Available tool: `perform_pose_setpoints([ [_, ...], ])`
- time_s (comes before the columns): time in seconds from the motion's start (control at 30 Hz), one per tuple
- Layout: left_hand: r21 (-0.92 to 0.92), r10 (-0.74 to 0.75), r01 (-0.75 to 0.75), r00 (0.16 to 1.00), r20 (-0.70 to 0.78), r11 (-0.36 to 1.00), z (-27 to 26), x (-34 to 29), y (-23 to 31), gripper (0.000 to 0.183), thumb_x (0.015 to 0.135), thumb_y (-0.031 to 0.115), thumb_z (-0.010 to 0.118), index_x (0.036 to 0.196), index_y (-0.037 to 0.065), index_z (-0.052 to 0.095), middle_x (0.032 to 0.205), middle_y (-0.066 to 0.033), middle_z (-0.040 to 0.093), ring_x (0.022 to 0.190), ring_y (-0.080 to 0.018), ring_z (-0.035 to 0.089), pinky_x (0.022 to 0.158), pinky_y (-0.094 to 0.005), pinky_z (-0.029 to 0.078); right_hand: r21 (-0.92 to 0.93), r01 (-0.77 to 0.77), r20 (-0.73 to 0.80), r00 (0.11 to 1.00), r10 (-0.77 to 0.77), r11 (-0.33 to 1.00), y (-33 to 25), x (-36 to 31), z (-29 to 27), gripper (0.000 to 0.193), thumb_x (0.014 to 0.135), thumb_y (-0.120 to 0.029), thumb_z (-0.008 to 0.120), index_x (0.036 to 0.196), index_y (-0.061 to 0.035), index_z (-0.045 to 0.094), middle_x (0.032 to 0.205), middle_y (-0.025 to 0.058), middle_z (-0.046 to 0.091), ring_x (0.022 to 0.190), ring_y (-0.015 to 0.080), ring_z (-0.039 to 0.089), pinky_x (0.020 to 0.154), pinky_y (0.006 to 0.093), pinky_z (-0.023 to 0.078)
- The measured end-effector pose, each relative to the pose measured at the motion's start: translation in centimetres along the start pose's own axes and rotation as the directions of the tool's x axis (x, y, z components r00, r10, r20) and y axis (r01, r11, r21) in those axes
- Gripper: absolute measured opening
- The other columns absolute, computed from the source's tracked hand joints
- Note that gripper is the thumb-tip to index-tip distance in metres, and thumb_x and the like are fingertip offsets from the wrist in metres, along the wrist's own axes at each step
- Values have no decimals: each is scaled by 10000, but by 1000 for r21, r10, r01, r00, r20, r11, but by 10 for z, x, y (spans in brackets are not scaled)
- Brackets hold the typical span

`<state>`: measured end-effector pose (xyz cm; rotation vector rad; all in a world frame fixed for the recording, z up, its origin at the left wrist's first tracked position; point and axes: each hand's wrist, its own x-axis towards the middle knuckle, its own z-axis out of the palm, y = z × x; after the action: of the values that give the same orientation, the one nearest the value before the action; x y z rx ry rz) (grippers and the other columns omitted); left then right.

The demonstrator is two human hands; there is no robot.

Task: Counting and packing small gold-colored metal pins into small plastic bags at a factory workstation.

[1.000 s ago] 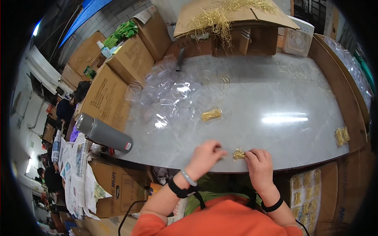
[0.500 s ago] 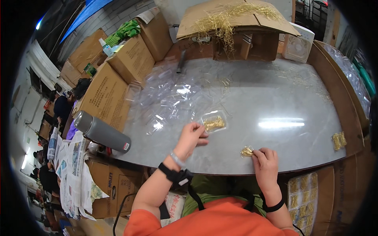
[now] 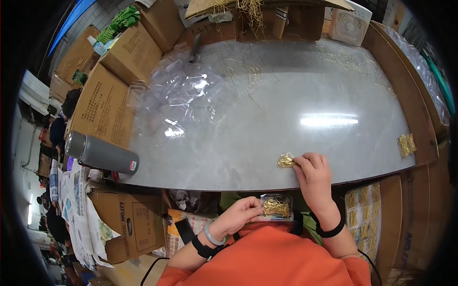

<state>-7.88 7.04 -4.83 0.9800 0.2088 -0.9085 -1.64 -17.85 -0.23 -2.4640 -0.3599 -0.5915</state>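
My left hand (image 3: pixel 241 213) pinches the edge of a small clear plastic tray (image 3: pixel 276 218) in front of my body, below the table edge. Thin golden wire pieces (image 3: pixel 276 207), hook-like in shape, fill the tray. Over the table's near edge, my right hand (image 3: pixel 312 174) is closed, its thumb and fingertips on a small bundle of golden wire hooks (image 3: pixel 286 160). The bundle rests at the tabletop or just above it; I cannot tell which.
Clear plastic trays (image 3: pixel 183 90) lie heaped on the left of the grey table (image 3: pixel 229 148). A grey flask (image 3: pixel 102 152) lies at the left edge. Another golden bundle (image 3: pixel 407 145) is at the right. Filled trays (image 3: pixel 363 214) sit lower right. A white fan (image 3: pixel 350 25) stands behind.
My left hand has taken hold of the filled tray and brought it from the tabletop toward my body. My right hand stays at the golden bundle. The whole view has tilted down.
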Motion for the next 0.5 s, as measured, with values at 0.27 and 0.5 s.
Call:
perform_pose_setpoints([
  [0.27,-53,116,-113,992,43,992,9,-3,-6,120,1072,67,516,1129,-38,536,1310,-122,563,1213,-194,602,1095,-435,534,78,77,139,986,-87,994,-32,-52,-16,265,807,-40,754,1063,-58,687,1013,81,621,919,297,580,813,408,494],
  [0.5,192,256,-249,967,-15,950,28,-19,16,116,1076,86,512,1093,-27,533,1320,-145,571,1172,-195,615,1059,-422,558,190,105,135,982,-132,976,-37,-59,-19,301,821,-37,764,1107,-59,672,1025,99,623,912,307,584,791,412,501],
])
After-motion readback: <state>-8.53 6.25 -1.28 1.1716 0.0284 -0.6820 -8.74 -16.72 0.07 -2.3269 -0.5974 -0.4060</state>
